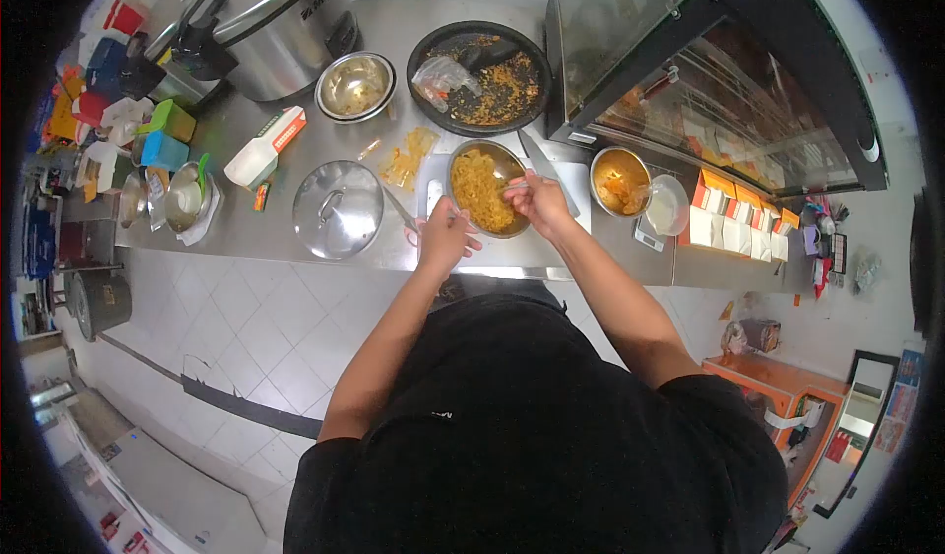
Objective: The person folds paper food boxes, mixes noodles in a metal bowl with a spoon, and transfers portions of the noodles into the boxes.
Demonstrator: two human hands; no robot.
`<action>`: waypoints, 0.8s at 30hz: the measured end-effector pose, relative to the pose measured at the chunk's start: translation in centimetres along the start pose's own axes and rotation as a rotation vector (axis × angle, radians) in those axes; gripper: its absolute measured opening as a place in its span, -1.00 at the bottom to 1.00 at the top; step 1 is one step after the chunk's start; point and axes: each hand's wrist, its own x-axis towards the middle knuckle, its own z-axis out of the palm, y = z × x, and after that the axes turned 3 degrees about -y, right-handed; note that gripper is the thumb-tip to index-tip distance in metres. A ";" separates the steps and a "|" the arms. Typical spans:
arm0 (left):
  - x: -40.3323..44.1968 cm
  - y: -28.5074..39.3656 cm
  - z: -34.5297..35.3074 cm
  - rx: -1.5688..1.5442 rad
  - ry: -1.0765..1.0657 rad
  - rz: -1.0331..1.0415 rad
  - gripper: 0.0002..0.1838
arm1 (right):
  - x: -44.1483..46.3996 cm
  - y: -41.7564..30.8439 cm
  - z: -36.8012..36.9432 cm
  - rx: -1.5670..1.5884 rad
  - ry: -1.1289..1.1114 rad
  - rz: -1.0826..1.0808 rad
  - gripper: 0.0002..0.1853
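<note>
A metal bowl (513, 163) of shredded yellow food (479, 192) stands in front of me on a white board (566, 195). My left hand (446, 236) is closed at the bowl's near left rim, thumb on the edge and fingers curled below. Beside it lie scissors (401, 209), their pink handles partly hidden by the hand. My right hand (538, 202) is at the right rim, its fingers pinched around a thin metal utensil that reaches into the food; its end is hidden. A knife (536, 156) lies just beyond my right hand.
A lidded pot or glass lid (338, 209) and a plastic bag (409, 158) lie left. Behind are a black pan (418, 57) and nested bowls (331, 91). Rightward stand an orange-food bowl (596, 175), a white tub (669, 206) on a scale and a glass cabinet (630, 22).
</note>
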 end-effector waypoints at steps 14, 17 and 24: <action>0.6 -4.6 -3.3 -0.075 0.005 0.002 -0.86 | -1.5 -1.7 -1.2 0.316 -0.088 -0.045 -0.57; 0.8 -5.2 -3.7 -0.107 -0.002 -0.002 -0.86 | -2.5 -3.8 -1.0 0.299 -0.095 -0.075 -0.56; 1.2 -6.0 -4.5 -0.105 -0.001 -0.021 -0.85 | -5.5 -8.9 1.8 -0.129 -0.004 -0.290 -0.57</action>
